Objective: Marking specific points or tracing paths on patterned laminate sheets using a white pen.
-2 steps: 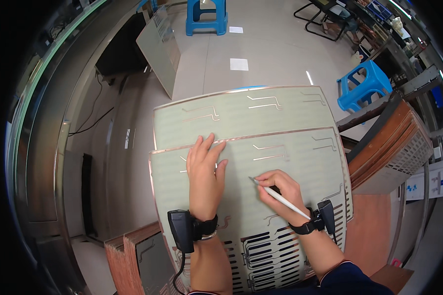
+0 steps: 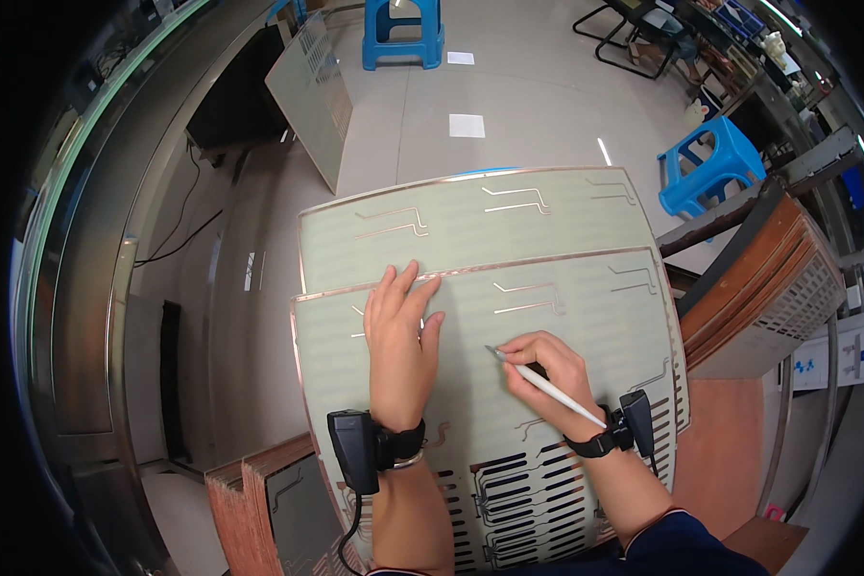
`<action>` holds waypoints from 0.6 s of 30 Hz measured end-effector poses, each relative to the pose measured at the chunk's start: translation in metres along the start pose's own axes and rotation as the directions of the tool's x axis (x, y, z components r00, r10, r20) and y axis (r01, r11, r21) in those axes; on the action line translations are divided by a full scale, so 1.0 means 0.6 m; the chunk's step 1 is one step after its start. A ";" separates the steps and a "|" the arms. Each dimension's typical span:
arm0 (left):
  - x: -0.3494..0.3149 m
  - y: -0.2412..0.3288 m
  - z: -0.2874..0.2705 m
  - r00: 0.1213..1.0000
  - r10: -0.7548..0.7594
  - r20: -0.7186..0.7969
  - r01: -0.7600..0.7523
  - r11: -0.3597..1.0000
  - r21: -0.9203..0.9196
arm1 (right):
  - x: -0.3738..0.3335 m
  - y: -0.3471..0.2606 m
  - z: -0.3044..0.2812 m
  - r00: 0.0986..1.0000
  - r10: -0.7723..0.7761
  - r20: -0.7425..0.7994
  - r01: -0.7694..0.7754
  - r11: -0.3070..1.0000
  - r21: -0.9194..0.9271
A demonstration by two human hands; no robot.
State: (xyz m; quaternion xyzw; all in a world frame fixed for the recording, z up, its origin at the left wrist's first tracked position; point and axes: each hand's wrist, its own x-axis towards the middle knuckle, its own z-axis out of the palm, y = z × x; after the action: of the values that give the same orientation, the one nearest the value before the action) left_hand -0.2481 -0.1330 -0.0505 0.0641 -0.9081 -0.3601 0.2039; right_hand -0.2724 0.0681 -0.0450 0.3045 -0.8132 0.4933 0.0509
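A pale green circuit board panel [image 2: 586,331] with copper edges and copper traces lies in front of me, overlapping a similar panel [image 2: 461,228] on its far side. My left hand [image 2: 398,331] rests flat on the nearer panel, fingers spread, their tips reaching its far copper edge. In my right hand [image 2: 550,363] is a slim craft knife [image 2: 552,390] with a white handle, pinched near its metal blade. The blade tip points left, at the panel's middle; whether it touches the surface I cannot tell. Both wrists wear black strapped devices.
Stacked copper-coloured boards stand at the lower left [image 2: 235,509] and in a rack on the right [image 2: 749,278]. Another panel [image 2: 307,101] leans at the far left. Blue stools [image 2: 715,168] stand beyond, and metal machinery [image 2: 77,336] runs along the left.
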 end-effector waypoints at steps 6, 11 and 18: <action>-0.001 -0.004 0.002 1.000 -0.007 0.007 0.007 1.000 0.014 | -0.001 0.004 0.004 1.000 0.008 0.000 -0.008 1.000 0.004; 0.001 -0.002 -0.001 1.000 0.000 0.007 0.000 1.000 0.007 | 0.001 -0.002 0.005 1.000 0.002 -0.021 -0.003 1.000 -0.012; 0.001 -0.005 -0.010 0.999 -0.007 0.032 0.007 1.000 0.004 | -0.021 -0.011 0.000 0.986 -0.164 -0.019 0.161 0.981 -0.107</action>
State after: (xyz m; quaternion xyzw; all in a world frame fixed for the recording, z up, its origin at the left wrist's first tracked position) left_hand -0.2464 -0.1392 -0.0481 0.0621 -0.9118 -0.3598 0.1880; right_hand -0.2583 0.0715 -0.0445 0.3597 -0.8098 0.4480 0.1184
